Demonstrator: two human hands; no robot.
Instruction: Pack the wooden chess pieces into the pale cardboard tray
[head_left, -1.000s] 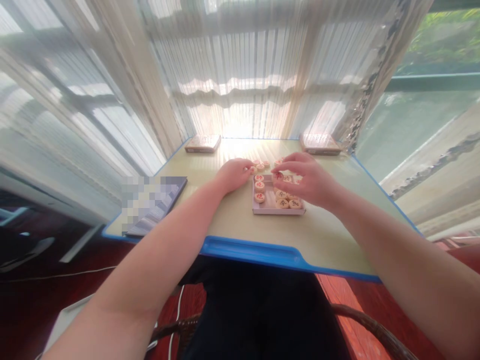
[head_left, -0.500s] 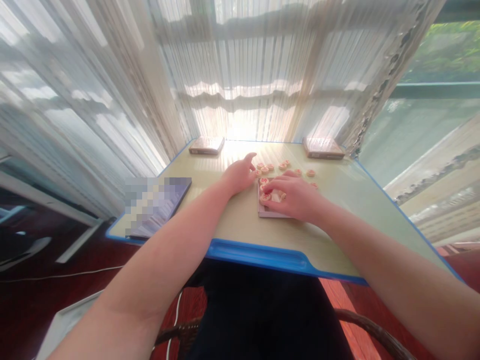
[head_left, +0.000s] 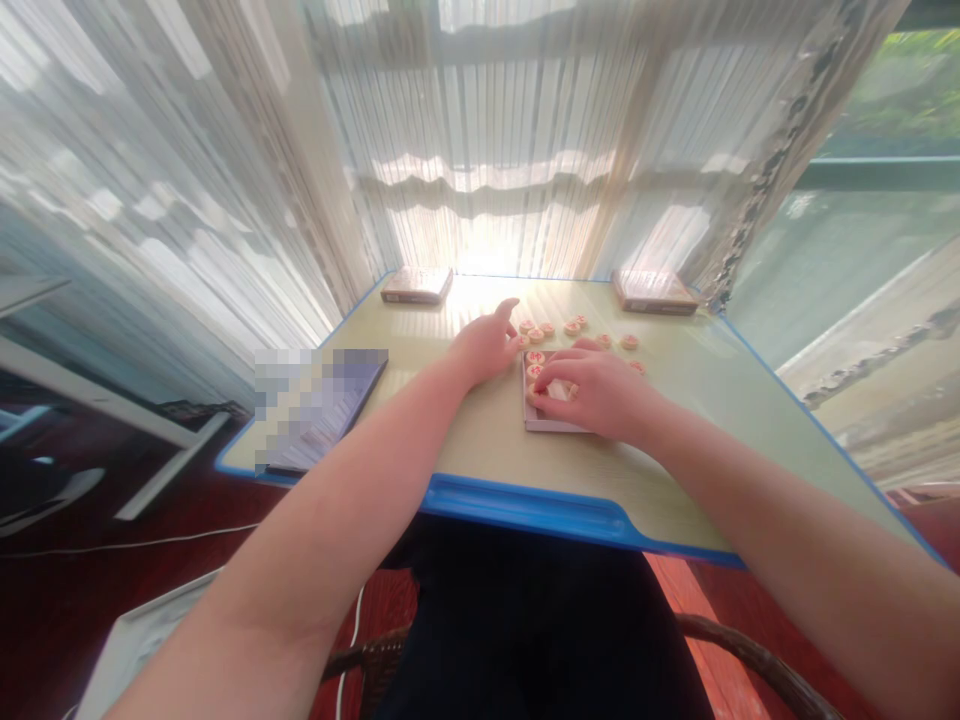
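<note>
A shallow box (head_left: 559, 426) with pale sides sits on the table, partly covered by my right hand (head_left: 600, 390). Round Chinese chess pieces with red characters stand along the box's left side, among them a piece (head_left: 535, 357) in the far corner. My right thumb and index finger close on another chess piece (head_left: 533, 393) in the left part of the box; most of it is hidden. Just beyond the box's far left corner rests my left hand (head_left: 486, 345), thumb raised and fingers apart, next to a loose chess piece (head_left: 523, 341).
Several loose pieces (head_left: 572, 327) lie beyond and right of the box. Two flat boxes stand at the table's back corners, one left (head_left: 417, 286) and one right (head_left: 655, 292). A dark flat object (head_left: 330, 420), partly blurred out, lies at left. The table (head_left: 480, 440) has a blue edge.
The view has shifted slightly. My right fingers have closed further over the nearest piece in the box, and its red character no longer shows. My left hand stays near the far left corner.
</note>
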